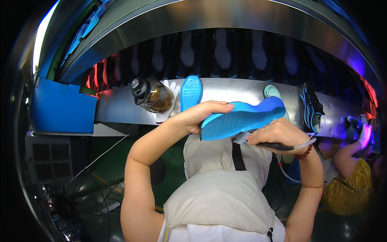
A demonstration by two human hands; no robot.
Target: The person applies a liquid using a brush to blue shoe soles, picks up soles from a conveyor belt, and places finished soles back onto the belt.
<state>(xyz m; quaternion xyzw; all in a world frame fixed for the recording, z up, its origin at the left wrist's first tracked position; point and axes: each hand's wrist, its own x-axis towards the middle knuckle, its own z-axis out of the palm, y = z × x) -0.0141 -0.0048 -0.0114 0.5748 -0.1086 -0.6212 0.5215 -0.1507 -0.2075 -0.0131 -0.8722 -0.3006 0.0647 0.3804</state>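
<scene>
A bright blue shoe sole (246, 117) is tilted up in front of my body, gripped at its left end by my left hand (205, 112), thumb on top. My right hand (276, 135) is closed round the dark handle of a brush (264, 144). The pale brush head touches or sits just under the sole's near edge; I cannot tell which. A thin clear tube (287, 175) hangs beside my right wrist. Beyond my left hand, another blue sole (191, 90) lies on the metal ledge (231, 86). A pale green sole (272, 91) lies partly hidden behind the held one.
A jug with a black lid (155, 96) stands left on the ledge beside a white glove (174, 88). A black shoe (310, 107) rests at the right. A blue box (62, 107) is far left. Farther right, a co-worker's gloved hand (366, 136) reaches to the ledge.
</scene>
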